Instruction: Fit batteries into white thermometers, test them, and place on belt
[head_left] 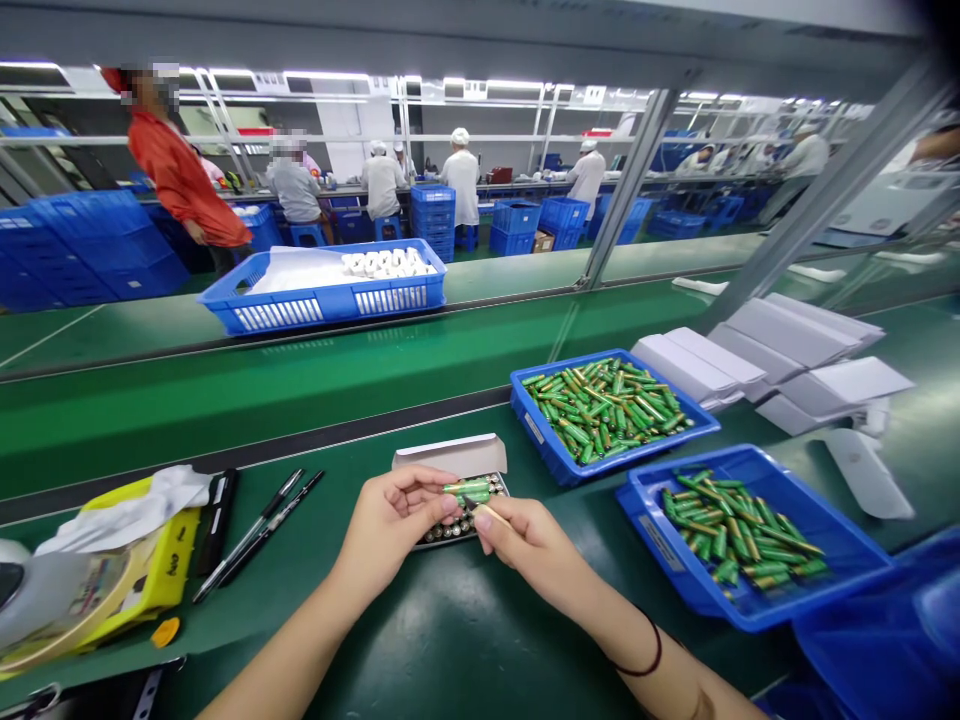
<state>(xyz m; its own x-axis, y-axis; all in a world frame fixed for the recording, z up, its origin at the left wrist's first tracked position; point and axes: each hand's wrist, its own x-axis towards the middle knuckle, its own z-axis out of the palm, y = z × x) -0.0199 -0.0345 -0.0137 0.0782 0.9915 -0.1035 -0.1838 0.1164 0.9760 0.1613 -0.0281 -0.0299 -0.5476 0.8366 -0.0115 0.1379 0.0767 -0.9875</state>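
Over a small white box point(457, 456) with its lid flap raised, my left hand point(394, 510) is closed around green batteries point(468, 489). Their bodies lie sideways between my thumb and fingers. My right hand point(532, 545) meets it from the right, thumb and forefinger pinched at the near ends of those batteries. A small dark tip shows by the right fingertips, but what they grip is too small to make out. Inside the box, batteries point(452, 530) stand upright in rows with their metal ends up; my hands hide part of them.
Right of the box are two blue trays point(525, 432) point(652, 555) of loose green batteries. Folded white boxes point(795, 350) lie behind them. Pens point(259, 535) and a yellow bin point(161, 565) sit at left. A blue crate point(322, 305) stands across the green belt; people work beyond.
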